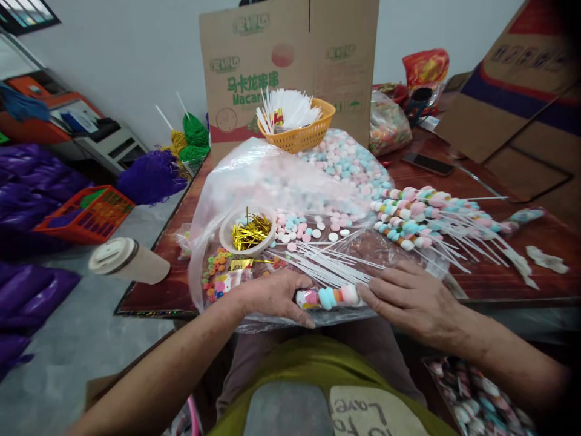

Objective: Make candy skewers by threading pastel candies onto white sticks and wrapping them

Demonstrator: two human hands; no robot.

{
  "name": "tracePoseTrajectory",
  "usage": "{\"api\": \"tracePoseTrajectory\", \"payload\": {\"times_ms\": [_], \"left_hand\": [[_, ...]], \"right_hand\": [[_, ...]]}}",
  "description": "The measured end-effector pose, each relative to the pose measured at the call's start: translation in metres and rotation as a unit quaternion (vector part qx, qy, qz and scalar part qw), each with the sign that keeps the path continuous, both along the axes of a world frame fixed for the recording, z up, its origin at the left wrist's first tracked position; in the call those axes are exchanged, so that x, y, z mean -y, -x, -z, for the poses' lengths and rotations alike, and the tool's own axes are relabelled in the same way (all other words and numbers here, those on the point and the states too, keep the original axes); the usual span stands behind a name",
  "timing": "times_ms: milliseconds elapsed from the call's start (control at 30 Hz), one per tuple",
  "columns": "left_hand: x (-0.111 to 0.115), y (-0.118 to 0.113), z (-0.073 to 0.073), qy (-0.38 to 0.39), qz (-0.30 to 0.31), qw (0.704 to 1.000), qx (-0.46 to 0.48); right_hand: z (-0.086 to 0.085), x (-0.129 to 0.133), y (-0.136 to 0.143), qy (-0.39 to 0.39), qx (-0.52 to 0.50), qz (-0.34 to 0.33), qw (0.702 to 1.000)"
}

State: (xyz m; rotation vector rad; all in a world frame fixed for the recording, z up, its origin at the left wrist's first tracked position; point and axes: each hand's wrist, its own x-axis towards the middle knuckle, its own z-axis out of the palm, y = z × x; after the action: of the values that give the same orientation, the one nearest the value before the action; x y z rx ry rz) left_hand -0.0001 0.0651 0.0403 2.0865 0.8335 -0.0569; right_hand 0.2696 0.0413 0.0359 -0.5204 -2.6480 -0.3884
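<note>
Candy skewer (338, 296) shows low in the centre of the frame, at the near edge of the table (157, 297); the left hand (281, 297), half curled, has thumb and fingers about the skewer's left end; the right hand (408, 298), fingers bent, touches the right end, though whether it grips anything there cannot be told; white sticks (318, 261) lie just beyond, near pastel candies (295, 228); a tub (224, 235) of gold ties (252, 233) stands left of them; piled skewers (415, 218) lie at centre right.
</note>
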Motion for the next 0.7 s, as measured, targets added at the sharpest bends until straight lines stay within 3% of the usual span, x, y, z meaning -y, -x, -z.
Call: {"api": "tracePoseTrajectory", "payload": {"times_ms": [100,233,367,467,533,600,700], "left_hand": [[0.002,-0.008,-0.004,-0.048,-0.004,0.997,-0.053],[0.004,-0.013,-0.007,-0.064,-0.019,0.992,-0.108],[0.010,-0.020,-0.002,-0.181,-0.037,0.966,-0.182],[0.018,-0.032,0.005,-0.318,-0.032,0.921,-0.222],[0.022,-0.039,0.009,-0.362,-0.020,0.908,-0.211],[0.023,-0.040,0.010,-0.343,-0.039,0.916,-0.202],[0.014,-0.030,0.005,-0.197,-0.076,0.967,-0.144]], "right_hand": [[0.004,0.002,0.006,-0.007,-0.035,-0.010,0.999],[0.007,-0.001,0.007,0.035,0.008,0.026,0.999],[0.000,-0.001,0.008,0.178,0.069,0.073,0.979],[-0.004,0.001,0.011,0.319,0.089,0.079,0.940],[0.000,0.001,0.012,0.387,0.069,0.091,0.915],[0.008,0.000,0.011,0.411,0.030,0.125,0.902],[0.020,0.000,0.008,0.383,-0.009,0.156,0.910]]}}
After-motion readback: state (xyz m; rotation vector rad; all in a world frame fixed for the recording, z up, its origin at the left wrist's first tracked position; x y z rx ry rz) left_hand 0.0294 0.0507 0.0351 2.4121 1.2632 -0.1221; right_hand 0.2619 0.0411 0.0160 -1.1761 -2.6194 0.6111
